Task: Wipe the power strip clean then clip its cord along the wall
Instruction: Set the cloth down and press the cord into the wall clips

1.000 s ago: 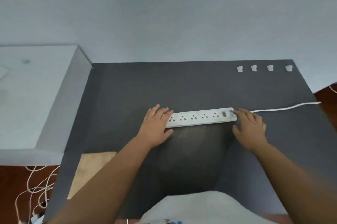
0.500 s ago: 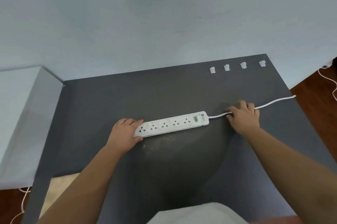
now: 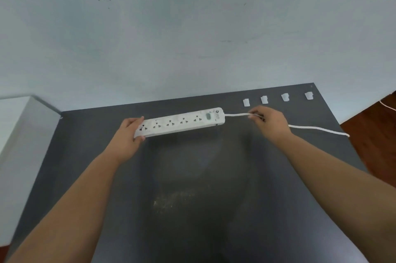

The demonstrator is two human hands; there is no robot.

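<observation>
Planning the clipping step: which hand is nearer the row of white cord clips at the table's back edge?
Right. The right hand pinches the cord just in front of the clips. The left hand grips the power strip's far end, well off to their left.

Small dark logo with a round mark on the long white plastic power strip (image 3: pixel 180 123), beside its green switch. Lettering too blurred to read
</observation>
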